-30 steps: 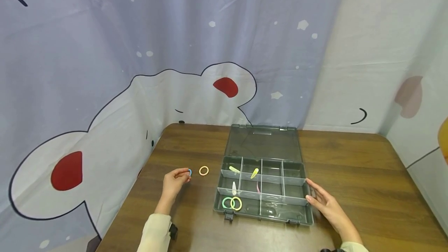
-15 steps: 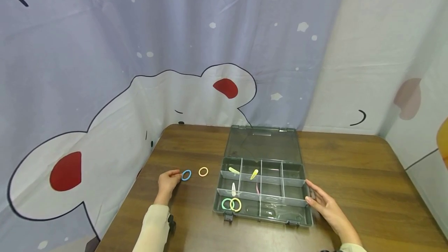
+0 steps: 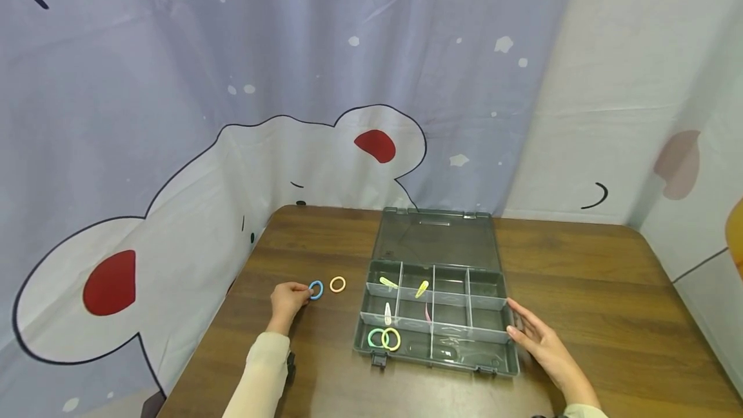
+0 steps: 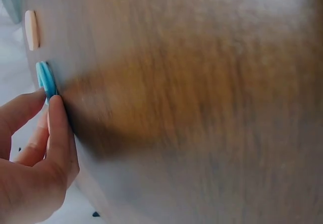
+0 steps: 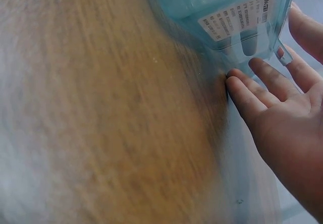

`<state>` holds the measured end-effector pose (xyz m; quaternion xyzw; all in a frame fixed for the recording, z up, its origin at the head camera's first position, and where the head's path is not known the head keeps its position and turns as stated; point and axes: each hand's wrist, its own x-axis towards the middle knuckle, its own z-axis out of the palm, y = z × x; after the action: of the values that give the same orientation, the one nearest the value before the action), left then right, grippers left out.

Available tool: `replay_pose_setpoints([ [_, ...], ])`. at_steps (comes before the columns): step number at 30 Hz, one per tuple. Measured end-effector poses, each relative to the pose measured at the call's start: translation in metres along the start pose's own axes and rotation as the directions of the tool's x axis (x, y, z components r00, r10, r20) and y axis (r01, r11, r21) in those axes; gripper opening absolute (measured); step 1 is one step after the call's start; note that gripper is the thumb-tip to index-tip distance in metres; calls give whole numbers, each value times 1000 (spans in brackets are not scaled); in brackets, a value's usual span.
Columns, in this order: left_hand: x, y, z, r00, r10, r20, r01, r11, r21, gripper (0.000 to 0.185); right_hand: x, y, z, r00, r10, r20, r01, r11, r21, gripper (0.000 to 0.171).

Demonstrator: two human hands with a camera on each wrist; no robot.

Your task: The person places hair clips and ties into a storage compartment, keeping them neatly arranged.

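My left hand is at the left of the table, thumb and fingers pinching the edge of a blue hair tie. In the left wrist view this blue hair tie stands tilted, close over the wood. Just beyond it lies a beige hair tie. My right hand touches the right end of a grey see-through compartment box, fingers fairly straight. From the right wrist, those fingers show against the box's labelled side wall.
The box's lid lies open behind it. Inside are a green hair tie, a yellow hair tie and several snap clips, among them a white clip and a pink clip. A printed curtain hangs behind the table.
The blue hair tie, mostly hidden by my left hand at first, came into view as that hand drew left, then moved slightly right again with it. My right hand stays put.
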<state>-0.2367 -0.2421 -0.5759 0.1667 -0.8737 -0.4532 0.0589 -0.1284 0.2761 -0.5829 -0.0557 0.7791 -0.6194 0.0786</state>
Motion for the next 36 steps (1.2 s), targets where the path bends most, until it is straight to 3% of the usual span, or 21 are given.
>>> replay_pose_setpoints([
  [10, -1, 8, 3, 998, 57, 8, -58, 993, 100, 9, -2, -3, 0, 1000, 15, -3, -15, 1000, 1, 59],
  [14, -2, 9, 2, 999, 45, 16, -46, 994, 98, 8, -2, -2, 0, 1000, 18, 0, -18, 1000, -2, 59],
  [22, -9, 10, 3, 999, -29, 36, 32, 996, -84, 6, -2, -2, 0, 1000, 19, -3, -19, 1000, -4, 59],
  [28, -13, 14, 4, 995, -64, 72, 77, 977, -199, 8, 0, -2, 0, 1000, 21, 0, -21, 1000, -3, 59],
  [36, -18, 24, 4, 990, -60, 126, 99, 940, -326, 13, -1, -2, 0, 1000, 16, -5, -16, 1000, -7, 59],
])
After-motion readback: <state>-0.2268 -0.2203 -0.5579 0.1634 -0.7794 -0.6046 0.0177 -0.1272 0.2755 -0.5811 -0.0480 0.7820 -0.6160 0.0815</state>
